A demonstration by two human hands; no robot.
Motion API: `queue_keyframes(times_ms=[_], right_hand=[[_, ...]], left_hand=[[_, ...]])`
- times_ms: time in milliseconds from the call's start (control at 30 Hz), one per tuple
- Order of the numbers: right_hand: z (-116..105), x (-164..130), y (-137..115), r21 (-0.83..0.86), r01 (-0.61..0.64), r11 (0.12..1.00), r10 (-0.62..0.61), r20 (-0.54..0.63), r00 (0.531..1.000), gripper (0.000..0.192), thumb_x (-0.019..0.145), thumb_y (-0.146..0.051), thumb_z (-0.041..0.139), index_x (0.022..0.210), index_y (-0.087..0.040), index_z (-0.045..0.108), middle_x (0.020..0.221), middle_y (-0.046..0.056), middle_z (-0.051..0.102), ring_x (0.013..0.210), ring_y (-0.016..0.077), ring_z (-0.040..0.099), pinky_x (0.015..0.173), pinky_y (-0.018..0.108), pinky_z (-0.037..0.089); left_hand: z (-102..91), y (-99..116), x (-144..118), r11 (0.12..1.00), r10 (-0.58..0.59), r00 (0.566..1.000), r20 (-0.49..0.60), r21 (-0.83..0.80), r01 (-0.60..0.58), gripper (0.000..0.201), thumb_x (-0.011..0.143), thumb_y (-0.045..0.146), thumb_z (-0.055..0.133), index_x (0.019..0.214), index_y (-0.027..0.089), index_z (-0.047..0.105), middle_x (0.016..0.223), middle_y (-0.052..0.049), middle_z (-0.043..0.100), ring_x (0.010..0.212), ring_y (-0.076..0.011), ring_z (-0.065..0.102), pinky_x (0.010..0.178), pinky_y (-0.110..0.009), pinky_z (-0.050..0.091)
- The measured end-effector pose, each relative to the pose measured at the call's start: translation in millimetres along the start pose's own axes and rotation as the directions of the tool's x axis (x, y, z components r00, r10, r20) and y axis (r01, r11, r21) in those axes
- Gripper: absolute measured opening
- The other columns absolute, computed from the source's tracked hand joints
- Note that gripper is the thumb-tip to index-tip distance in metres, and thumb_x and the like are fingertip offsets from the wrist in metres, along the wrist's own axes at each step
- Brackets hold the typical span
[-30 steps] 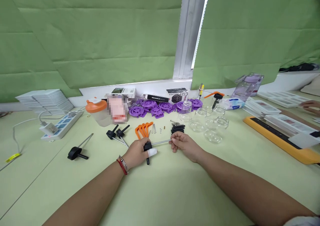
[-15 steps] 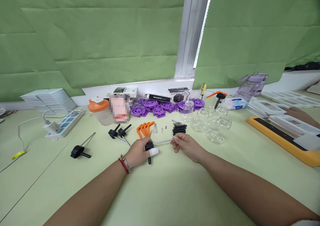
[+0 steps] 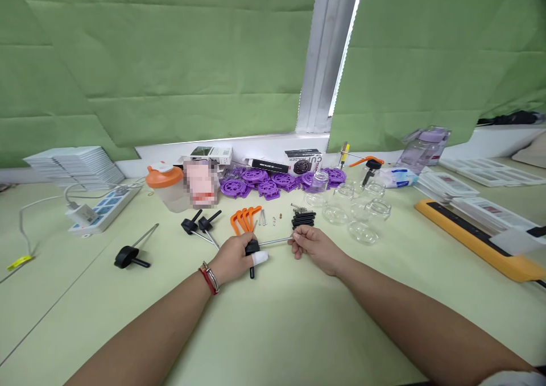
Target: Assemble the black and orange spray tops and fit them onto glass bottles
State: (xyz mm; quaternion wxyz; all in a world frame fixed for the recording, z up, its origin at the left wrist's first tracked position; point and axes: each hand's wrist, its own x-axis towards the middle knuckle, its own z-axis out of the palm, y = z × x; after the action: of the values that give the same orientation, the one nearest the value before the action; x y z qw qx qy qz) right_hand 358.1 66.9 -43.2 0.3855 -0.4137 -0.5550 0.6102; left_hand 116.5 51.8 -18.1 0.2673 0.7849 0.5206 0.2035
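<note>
My left hand [image 3: 234, 257], one finger wrapped in white tape, grips the black knob [image 3: 252, 248] of a tool whose thin metal rod [image 3: 275, 241] runs to the right. My right hand [image 3: 313, 248] pinches the far end of that rod. Both hands rest low over the pale green table [image 3: 273, 318]. Just behind them lie several orange levers [image 3: 244, 218], a few small screws [image 3: 263, 219], a spring [image 3: 300, 208] and a stack of black discs [image 3: 303, 220].
Two more black-knobbed rods [image 3: 200, 227] lie left of the hands, a third [image 3: 130, 254] further left. Purple wheels [image 3: 273, 182], glass jars [image 3: 362, 212], an orange-lidded container [image 3: 165, 188], a power strip [image 3: 102, 211], boxes and a yellow tray [image 3: 482, 238] ring the far table.
Both hands have kept their grip on the knob and rod with hardly any shift. Another person's hand at the far right has left the view.
</note>
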Motion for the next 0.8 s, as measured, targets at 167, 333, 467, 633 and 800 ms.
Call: queue_keyframes(times_ms=[167, 333, 467, 633, 800], right_hand=[[1.5, 0.1, -1.7, -0.011, -0.010, 1.000, 0.010, -0.007, 1.000, 0.034, 0.081, -0.049, 0.055, 0.075, -0.016, 0.054, 0.066, 0.001, 0.059, 0.056, 0.0113, 0.055, 0.060, 0.029, 0.043], [1.6, -0.9, -1.4, 0.046, 0.008, 0.999, -0.007, -0.016, 1.000, 0.031, 0.077, -0.047, 0.061, 0.084, -0.018, 0.052, 0.072, 0.001, 0.060, 0.058, 0.0112, 0.055, 0.061, 0.029, 0.045], [0.4, -0.4, 1.3, 0.038, 0.020, 0.999, -0.020, 0.011, 1.000, 0.029, 0.075, -0.042, 0.064, 0.083, -0.018, 0.051, 0.069, 0.000, 0.059, 0.058, 0.0112, 0.055, 0.061, 0.029, 0.044], [0.5, 0.8, 1.0, 0.019, 0.003, 1.000, -0.003, 0.003, 1.000, 0.028, 0.076, -0.043, 0.063, 0.078, -0.017, 0.051, 0.067, 0.000, 0.060, 0.055, 0.0111, 0.055, 0.060, 0.029, 0.043], [2.4, -0.3, -1.9, 0.021, -0.009, 1.000, 0.009, 0.005, 1.000, 0.028, 0.075, -0.043, 0.063, 0.076, -0.017, 0.052, 0.065, 0.000, 0.060, 0.054, 0.0118, 0.055, 0.060, 0.029, 0.043]], left_hand=[[-0.1, 0.6, -0.8, 1.000, 0.011, 1.000, -0.003, 0.013, -0.011, 0.041, 0.075, 0.058, 0.053, 0.085, 0.018, 0.055, 0.069, 0.002, 0.054, 0.061, -0.0137, 0.047, 0.055, -0.024, 0.035], [-0.5, 1.4, -1.5, 1.000, 0.006, 1.000, -0.001, 0.025, -0.006, 0.040, 0.075, 0.057, 0.053, 0.086, 0.018, 0.056, 0.070, 0.002, 0.054, 0.062, -0.0137, 0.047, 0.055, -0.023, 0.034], [-0.7, 1.6, -1.4, 0.999, 0.012, 1.000, -0.006, 0.030, -0.012, 0.041, 0.075, 0.057, 0.053, 0.086, 0.018, 0.056, 0.070, 0.001, 0.055, 0.062, -0.0139, 0.047, 0.055, -0.023, 0.034], [-0.3, 0.0, -0.9, 0.999, 0.015, 1.000, -0.008, 0.040, -0.014, 0.041, 0.075, 0.058, 0.053, 0.085, 0.018, 0.056, 0.068, 0.001, 0.054, 0.061, -0.0137, 0.047, 0.055, -0.023, 0.034], [0.6, -1.8, -1.1, 0.997, 0.014, 1.000, -0.013, 0.076, -0.012, 0.040, 0.075, 0.056, 0.054, 0.087, 0.019, 0.056, 0.070, 0.000, 0.057, 0.063, -0.0151, 0.049, 0.056, -0.025, 0.035]])
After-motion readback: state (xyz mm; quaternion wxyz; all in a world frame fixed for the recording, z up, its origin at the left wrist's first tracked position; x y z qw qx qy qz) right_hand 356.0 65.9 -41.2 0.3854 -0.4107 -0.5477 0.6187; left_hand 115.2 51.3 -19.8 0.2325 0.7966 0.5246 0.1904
